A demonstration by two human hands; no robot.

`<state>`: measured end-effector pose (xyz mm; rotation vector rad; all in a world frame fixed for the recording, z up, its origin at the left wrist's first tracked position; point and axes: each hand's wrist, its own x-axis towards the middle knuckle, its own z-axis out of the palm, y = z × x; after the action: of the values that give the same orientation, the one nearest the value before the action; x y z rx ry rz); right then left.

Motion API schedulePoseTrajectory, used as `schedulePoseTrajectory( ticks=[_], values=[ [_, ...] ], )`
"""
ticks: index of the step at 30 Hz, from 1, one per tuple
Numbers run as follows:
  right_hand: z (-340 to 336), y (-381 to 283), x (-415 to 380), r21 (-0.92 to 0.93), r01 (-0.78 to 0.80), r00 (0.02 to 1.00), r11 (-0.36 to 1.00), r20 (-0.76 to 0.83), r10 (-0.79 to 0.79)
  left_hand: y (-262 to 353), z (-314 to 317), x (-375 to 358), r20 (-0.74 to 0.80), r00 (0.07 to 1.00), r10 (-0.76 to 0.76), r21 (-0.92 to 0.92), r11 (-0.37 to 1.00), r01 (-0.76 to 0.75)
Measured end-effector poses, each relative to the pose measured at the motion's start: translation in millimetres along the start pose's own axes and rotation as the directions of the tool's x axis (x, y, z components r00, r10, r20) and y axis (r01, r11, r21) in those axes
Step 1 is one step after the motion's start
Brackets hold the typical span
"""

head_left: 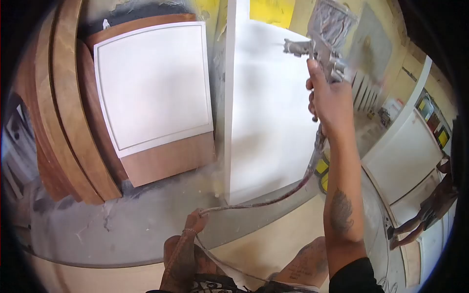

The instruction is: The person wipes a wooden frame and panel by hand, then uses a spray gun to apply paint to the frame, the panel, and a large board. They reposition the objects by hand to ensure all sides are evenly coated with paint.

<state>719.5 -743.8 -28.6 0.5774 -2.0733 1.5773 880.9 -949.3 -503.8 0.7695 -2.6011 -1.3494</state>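
My right hand (333,100) is raised with its fingers wrapped around the handle of a spray gun (320,48). A paint-smeared cup (332,22) sits on top of the gun, and the nozzle points left, in front of an upright white panel (273,112). From the handle a stained air hose (281,200) curves down and left to my left hand (197,221), which is closed around it low near my knee. Beyond that hand the hose runs back across my lap. Left of the upright panel leans a white panel with a grooved border (156,88).
Curved brown wooden panels (63,97) lean at the far left. A bare wood board (171,158) shows below the bordered panel. At right, another person (430,205) stands by more pale panels (405,156). Loose hose (386,283) lies on the floor at lower right.
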Motion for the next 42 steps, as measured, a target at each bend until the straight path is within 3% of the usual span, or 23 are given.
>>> schedulePoseTrajectory(
  ticks=[3, 6, 9, 11, 14, 17, 21, 24, 26, 27, 29, 32, 36, 38, 42],
  values=[
    [4, -19, 23, 0.044, 0.084, 0.996, 0.995, -0.021, -0.084, 8, -2, 0, 0.005, 1.000, -0.013, -0.033, 0.999, 0.013],
    [5, -37, 24, 0.114, 0.045, 0.999, 0.992, -0.030, -0.041, -8, 3, 4, -0.018, 0.999, -0.028, 0.010, 1.000, 0.028],
    [11, -26, 22, 0.191, 0.066, 0.997, 0.979, -0.042, -0.059, -21, 3, 4, -0.114, 0.993, 0.039, -0.068, 0.997, -0.047],
    [10, -11, 13, 0.210, 0.080, 0.996, 0.974, -0.051, -0.071, -39, 7, 12, -0.094, 0.992, -0.085, 0.019, 0.996, 0.087],
    [7, 10, -10, 0.011, -0.057, 0.998, 0.998, 0.001, 0.057, -62, 11, 18, -0.205, 0.977, -0.063, 0.092, 0.992, 0.083],
    [4, 46, -41, -0.157, -0.060, 0.997, 0.986, 0.038, 0.067, -63, 3, 19, -0.224, 0.970, -0.098, 0.104, 0.987, 0.124],
    [-1, 102, -91, -0.153, -0.198, 0.966, 0.968, 0.135, 0.219, -71, 6, 19, -0.192, 0.971, -0.142, 0.088, 0.983, 0.162],
    [-5, 141, -133, -0.218, -0.160, 0.969, 0.963, 0.152, 0.195, -71, 4, 22, -0.195, 0.969, -0.151, 0.127, 0.976, 0.178],
    [-9, 165, -163, -0.214, -0.312, 0.913, 0.926, 0.202, 0.354, -66, 3, 20, -0.170, 0.964, -0.202, 0.070, 0.974, 0.217],
    [-10, 179, -177, -0.219, -0.319, 0.909, 0.922, 0.204, 0.363, -66, 3, 20, -0.163, 0.964, -0.210, 0.072, 0.972, 0.223],
    [-11, 205, -209, -0.224, -0.427, 0.842, 0.876, 0.254, 0.476, -73, 7, 20, -0.127, 0.981, -0.147, 0.085, 0.984, 0.158],
    [-12, 237, -253, -0.356, -0.472, 0.779, 0.807, 0.260, 0.570, -80, 13, 22, -0.081, 0.996, -0.041, 0.122, 0.991, 0.050],
    [-10, 283, -306, -0.411, -0.465, 0.751, 0.784, 0.286, 0.595, -97, 33, 28, -0.003, 0.998, -0.063, 0.167, 0.984, 0.063],
    [-9, 299, -322, -0.514, -0.496, 0.668, 0.700, 0.289, 0.686, -78, 30, 26, 0.140, 0.988, -0.066, 0.257, 0.966, 0.028],
    [-7, 330, -324, -0.623, -0.382, 0.683, 0.683, 0.308, 0.662, -29, 14, 9, 0.147, 0.978, -0.147, 0.363, 0.928, 0.085]
  ],
)
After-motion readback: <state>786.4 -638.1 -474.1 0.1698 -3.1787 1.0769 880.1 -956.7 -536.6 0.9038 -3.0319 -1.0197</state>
